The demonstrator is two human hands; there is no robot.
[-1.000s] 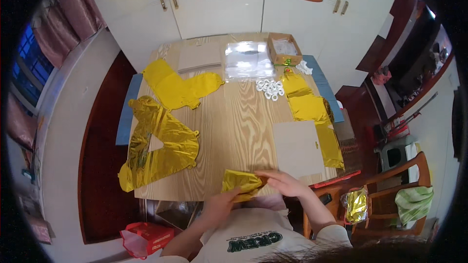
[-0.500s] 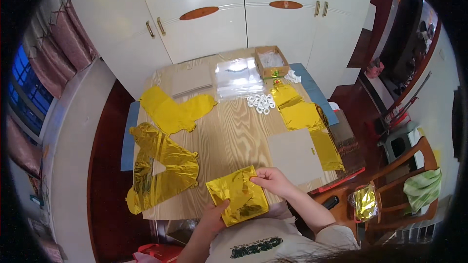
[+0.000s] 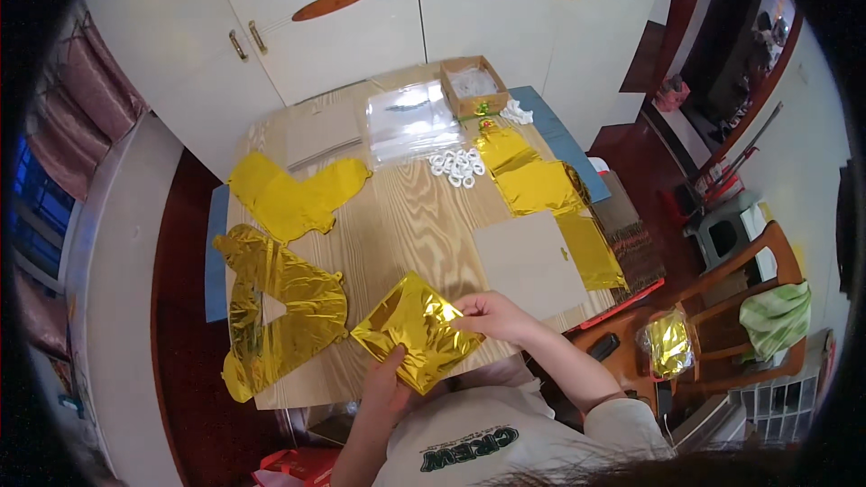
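Both my hands hold a folded, shiny gold foil piece at the table's near edge, in front of my shirt. My left hand grips its lower left side, with the thumb on top. At its right edge, my right hand pinches the foil between thumb and fingers. To the left lie two flat, uninflated gold foil balloons: a smooth one farther off and a crinkled one nearer. Right of my hands rests a light grey-beige flat board.
Farther back are small white rings, clear plastic sleeves, a cardboard box and another flat board. More gold foil runs along the table's right side. A wooden chair at right bears a wrapped gold packet.
The folded foil has turned in my hands, so a corner now points away from me. Both hands still hold it. The whole view has shifted a little.
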